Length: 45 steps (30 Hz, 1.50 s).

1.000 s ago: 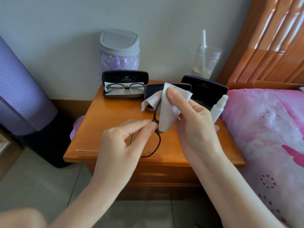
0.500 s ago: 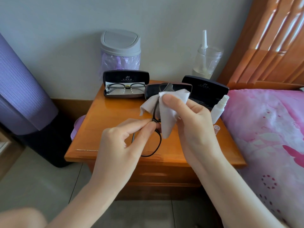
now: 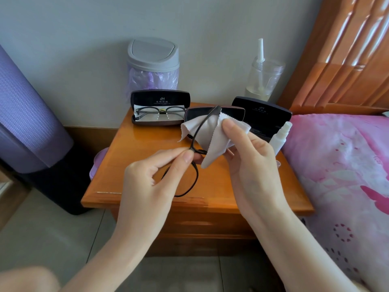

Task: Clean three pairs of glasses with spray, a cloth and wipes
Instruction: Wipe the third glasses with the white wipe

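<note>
My left hand [image 3: 151, 182] pinches a pair of black-framed glasses [image 3: 194, 178] at the hinge, above the wooden nightstand [image 3: 134, 165]. One temple arm sticks up toward the cases. My right hand [image 3: 250, 165] holds a white cleaning cloth [image 3: 212, 140] just right of that temple, with the thumb pressed on the cloth. A second pair of glasses [image 3: 160, 113] lies in an open black case [image 3: 161, 98] at the back left. A white spray bottle [image 3: 281, 138] stands at the nightstand's right edge.
Two more open black cases [image 3: 263, 116] sit at the back, behind my hands. A grey lidded bin [image 3: 153, 57] and a clear jar [image 3: 264, 81] stand against the wall. A pink bed [image 3: 341, 165] borders the right side; a purple rolled mat [image 3: 23, 114] stands at left.
My right hand has shifted the cloth to the right, off the temple arm, which now shows in front of the cloth. My left hand keeps its pinch on the frame.
</note>
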### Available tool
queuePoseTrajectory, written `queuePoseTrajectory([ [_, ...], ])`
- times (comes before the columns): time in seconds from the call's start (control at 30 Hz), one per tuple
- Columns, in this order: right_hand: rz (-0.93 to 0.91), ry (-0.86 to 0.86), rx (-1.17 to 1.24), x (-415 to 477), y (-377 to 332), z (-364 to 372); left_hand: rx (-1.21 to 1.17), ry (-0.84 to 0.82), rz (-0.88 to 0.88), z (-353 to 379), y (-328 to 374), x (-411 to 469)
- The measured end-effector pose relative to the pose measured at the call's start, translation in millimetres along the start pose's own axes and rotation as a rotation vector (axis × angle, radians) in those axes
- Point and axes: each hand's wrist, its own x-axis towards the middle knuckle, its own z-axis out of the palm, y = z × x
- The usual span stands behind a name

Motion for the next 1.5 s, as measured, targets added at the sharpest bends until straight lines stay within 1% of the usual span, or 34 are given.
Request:
queuePoseTrajectory([
  [0.23,0.048,0.032,-0.004,-3.1,4.1,0.8,0.024,0.001,0.039,-5.5,5.9,2.6],
  [0.43,0.039,-0.106,-0.011,-11.2,7.8,9.1,-0.005,0.060,0.012,-9.5,2.7,5.2],
  [0.57,0.028,-0.153,-0.026,-11.0,9.3,9.7,0.063,-0.004,0.042,-9.4,0.6,5.7],
  [0.83,0.027,-0.122,0.020,-6.7,7.7,9.9,0.058,-0.066,0.069,-5.3,-0.8,3.1],
  [1.0,0.046,-0.203,-0.113,-4.3,-0.2,4.6,0.046,-0.010,0.071,-7.3,-1.7,2.9],
  [1.37,0.023,-0.314,-0.353,8.1,-14.2,-15.3,0.046,0.011,0.063,-8.1,-0.2,3.6],
  [1.5,0.039,-0.345,-0.430,9.1,-23.6,-22.1,0.073,-0.023,0.084,-8.7,-1.2,4.9],
])
